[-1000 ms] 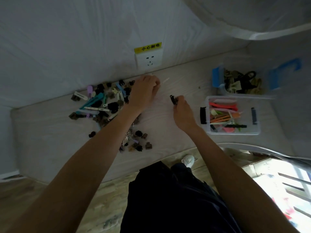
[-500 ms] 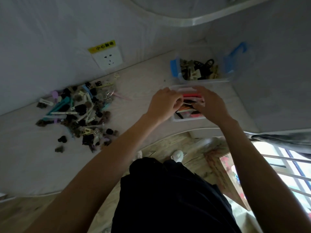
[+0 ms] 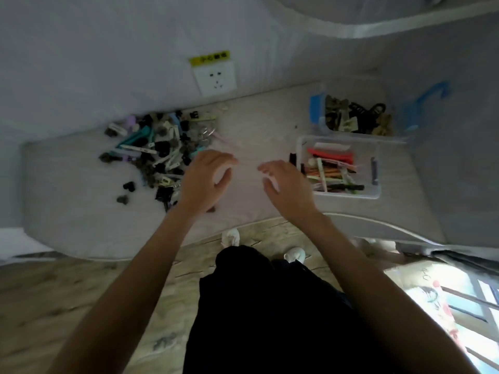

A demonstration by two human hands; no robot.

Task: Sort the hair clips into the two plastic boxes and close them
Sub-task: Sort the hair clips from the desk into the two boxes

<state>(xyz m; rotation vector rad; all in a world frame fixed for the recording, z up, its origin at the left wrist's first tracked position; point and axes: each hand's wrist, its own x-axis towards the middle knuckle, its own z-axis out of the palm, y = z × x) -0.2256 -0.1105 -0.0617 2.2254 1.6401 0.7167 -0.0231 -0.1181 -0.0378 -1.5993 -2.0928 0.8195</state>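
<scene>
A heap of mixed hair clips (image 3: 159, 149) lies on the pale table (image 3: 81, 211) to the left. A clear plastic box with black latches (image 3: 374, 194) sits at the right and holds long colourful clips. Behind it stands a second clear box with blue latches (image 3: 314, 106), filled with dark claw clips. My left hand (image 3: 205, 182) hovers at the right edge of the heap, fingers spread, holding nothing. My right hand (image 3: 286, 184) hovers just left of the near box, fingers apart and empty.
A white wall socket (image 3: 216, 78) with a yellow label sits on the wall behind the heap. The table's curved front edge (image 3: 270, 221) runs just below my wrists. Below it are a wooden floor and my feet (image 3: 294, 255).
Both hands have pulled back left from the near box, where they were half a second ago, and now hover empty over the table. The black clip held earlier is gone from my right hand.
</scene>
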